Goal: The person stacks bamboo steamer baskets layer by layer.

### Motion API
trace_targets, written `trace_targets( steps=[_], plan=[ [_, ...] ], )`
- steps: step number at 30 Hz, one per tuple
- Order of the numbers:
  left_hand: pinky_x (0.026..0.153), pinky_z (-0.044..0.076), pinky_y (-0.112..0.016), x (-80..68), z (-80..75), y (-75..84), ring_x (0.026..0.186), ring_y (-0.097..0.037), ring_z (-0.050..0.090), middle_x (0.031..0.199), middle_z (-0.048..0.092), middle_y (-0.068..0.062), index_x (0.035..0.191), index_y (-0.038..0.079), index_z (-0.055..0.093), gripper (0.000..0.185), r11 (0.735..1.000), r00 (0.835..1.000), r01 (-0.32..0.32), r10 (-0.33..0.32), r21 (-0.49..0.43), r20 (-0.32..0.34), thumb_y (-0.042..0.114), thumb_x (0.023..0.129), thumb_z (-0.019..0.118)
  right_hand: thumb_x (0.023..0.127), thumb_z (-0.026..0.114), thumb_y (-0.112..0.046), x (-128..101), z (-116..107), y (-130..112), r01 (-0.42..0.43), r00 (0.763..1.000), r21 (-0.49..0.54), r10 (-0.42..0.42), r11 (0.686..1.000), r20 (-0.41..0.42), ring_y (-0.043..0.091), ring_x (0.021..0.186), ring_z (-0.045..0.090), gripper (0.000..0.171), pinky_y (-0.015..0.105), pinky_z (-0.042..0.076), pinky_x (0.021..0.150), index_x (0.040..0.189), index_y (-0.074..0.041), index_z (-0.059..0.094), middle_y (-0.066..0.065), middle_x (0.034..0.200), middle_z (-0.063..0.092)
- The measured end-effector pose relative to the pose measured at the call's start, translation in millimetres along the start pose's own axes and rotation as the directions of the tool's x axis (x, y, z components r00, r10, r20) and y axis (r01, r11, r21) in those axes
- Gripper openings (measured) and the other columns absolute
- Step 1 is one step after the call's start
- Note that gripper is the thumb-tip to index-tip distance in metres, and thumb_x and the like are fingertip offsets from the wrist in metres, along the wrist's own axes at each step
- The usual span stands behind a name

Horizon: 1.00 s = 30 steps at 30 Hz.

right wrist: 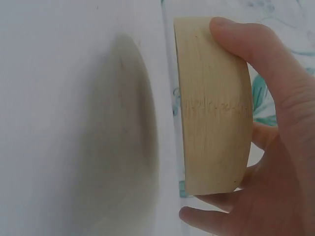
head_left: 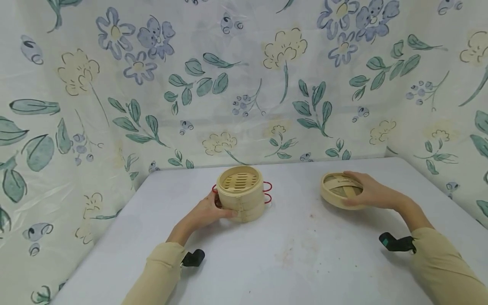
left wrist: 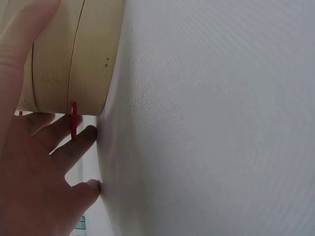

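A two-tier bamboo steamer (head_left: pixel 244 203) stands on the table with its slatted top tier uncovered and red loop handles on its sides. My left hand (head_left: pixel 207 210) holds it by the lower left side, thumb across the front. In the left wrist view, the fingers (left wrist: pixel 74 150) reach behind the steamer wall (left wrist: pixel 93 54) near a red handle (left wrist: pixel 74 118). To the right, my right hand (head_left: pixel 371 192) grips the round woven bamboo lid (head_left: pixel 331 199) by its rim. A gap and a shadow in the right wrist view show the lid (right wrist: pixel 214 113) raised off the table.
The white table (head_left: pixel 289 262) carries a few faint stains and crumbs between the arms. Behind and beside it hangs a floral sheet (head_left: pixel 267 123). Black wrist cameras (head_left: pixel 396 243) stick out from both sleeves.
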<state>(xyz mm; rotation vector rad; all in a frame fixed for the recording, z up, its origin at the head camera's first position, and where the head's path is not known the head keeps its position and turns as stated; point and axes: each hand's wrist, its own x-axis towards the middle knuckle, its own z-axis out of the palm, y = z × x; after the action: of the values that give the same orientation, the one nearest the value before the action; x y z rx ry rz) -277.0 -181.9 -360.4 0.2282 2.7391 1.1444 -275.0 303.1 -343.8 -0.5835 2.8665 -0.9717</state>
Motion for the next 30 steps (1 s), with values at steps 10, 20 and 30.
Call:
trace_targets(
  steps=[10,20,30],
  plan=[
    [0.11,0.036,-0.051,0.2,-1.6,2.7,0.13,-0.029,0.048,0.142,0.052,-0.014,0.149,0.01,0.028,0.106,1.0,1.0,-0.017,0.017,0.016,0.005,0.056,0.071,0.082,0.081,0.078,-0.044,10,11,-25,0.047,0.998,-0.007,-0.048,0.999,-0.036,0.04,0.132,0.037,0.097,0.066,0.032,0.104,0.151,0.002,0.029,0.024,0.147,0.039],
    [0.109,0.036,-0.054,-1.3,-1.9,0.0,0.13,-0.03,0.047,0.141,0.051,-0.015,0.15,0.008,0.027,0.107,1.0,1.0,-0.018,0.018,0.016,0.013,0.056,0.072,0.082,0.078,0.078,-0.051,24,29,-49,0.035,0.997,-0.04,-0.037,0.999,-0.07,0.039,0.132,0.036,0.099,0.066,0.035,0.101,0.153,-0.007,0.031,0.021,0.147,0.039],
    [0.11,0.034,-0.051,0.7,0.0,-0.9,0.13,-0.028,0.048,0.14,0.053,-0.012,0.148,0.011,0.029,0.104,0.999,0.999,-0.034,0.034,-0.001,0.008,0.055,0.071,0.083,0.078,0.075,-0.059,56,29,-92,0.04,0.992,-0.05,-0.046,0.998,-0.114,0.034,0.133,0.039,0.102,0.061,0.038,0.102,0.155,-0.011,0.028,0.015,0.151,0.037]
  ],
)
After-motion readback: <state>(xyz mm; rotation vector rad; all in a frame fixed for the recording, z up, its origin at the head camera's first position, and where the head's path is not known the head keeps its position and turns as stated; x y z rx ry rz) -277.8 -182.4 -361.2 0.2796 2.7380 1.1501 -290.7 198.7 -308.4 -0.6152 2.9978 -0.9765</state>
